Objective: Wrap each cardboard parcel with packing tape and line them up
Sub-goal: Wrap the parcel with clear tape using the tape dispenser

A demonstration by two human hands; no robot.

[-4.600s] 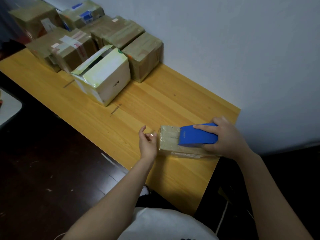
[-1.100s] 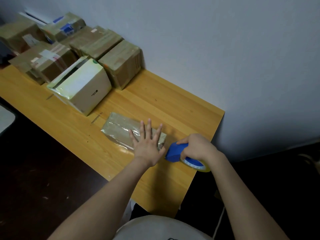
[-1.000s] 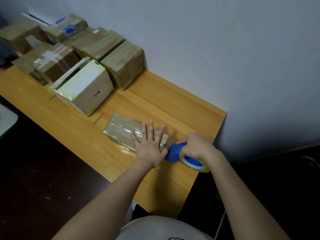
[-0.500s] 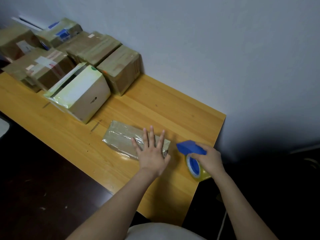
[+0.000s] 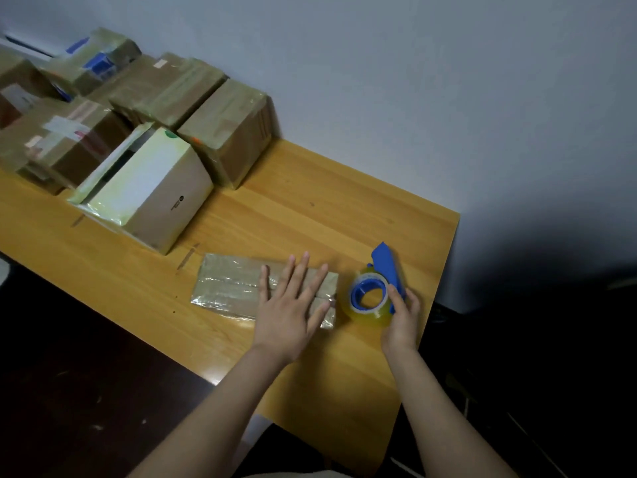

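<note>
A flat, tape-wrapped brown cardboard parcel [image 5: 234, 288] lies on the pale wooden bench [image 5: 310, 208], close in front of the person. Its long axis runs left to right across the view.

The left hand [image 5: 289, 312] lies on the parcel's right end, palm down with fingers straight and spread, pressing rather than gripping. The right hand [image 5: 401, 315] is curled round a blue plastic tape dispenser [image 5: 386, 267] carrying a roll of clear yellowish tape. The dispenser stands on its side just beside the parcel's right short end, and whether the two touch cannot be told.

The parcel is thin and rectangular, and its glossy film is wrinkled and catches the light along the near edge. It looks fully covered, so the wrapping seems done.

The row of tape-wrapped brown cardboard boxes [image 5: 227, 132] stands against the wall, well apart to the far left. A white-topped cardboard box [image 5: 148, 188] sits in front of that row. Lining up would mean moving the parcel away and leftward, and the left hand, already on it, is the better placed. The slick film may slide under a flat palm, so a proper grip on the edges seems safer.
</note>
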